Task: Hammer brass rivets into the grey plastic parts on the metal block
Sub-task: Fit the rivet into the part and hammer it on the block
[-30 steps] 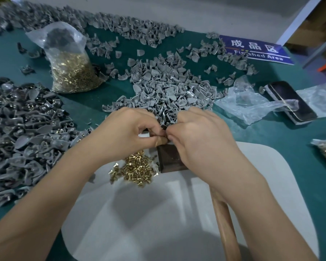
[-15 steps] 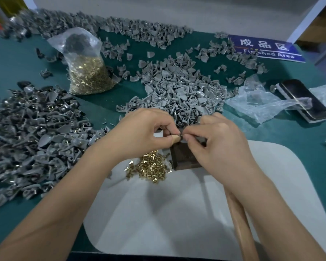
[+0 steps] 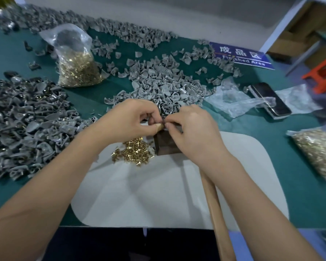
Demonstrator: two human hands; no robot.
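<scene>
The left hand (image 3: pixel 128 119) and right hand (image 3: pixel 192 132) meet over the metal block (image 3: pixel 166 145), their fingers pinched narrow on something small and grey, seemingly a plastic part, too hidden to make out. The block's top is covered by the hands. Just left of the block lie loose brass rivets (image 3: pixel 133 152) on a white mat (image 3: pixel 139 194). A wooden handle (image 3: pixel 217 213) runs under the right wrist, its head unseen. Beyond the block sits a pile of grey parts (image 3: pixel 158 85) on the green surface (image 3: pixel 299 176).

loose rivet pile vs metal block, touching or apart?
Cannot tell. In the head view the loose rivet pile reaches right up to the left face of the metal block, but the blur hides whether any rivet actually meets it.
</scene>
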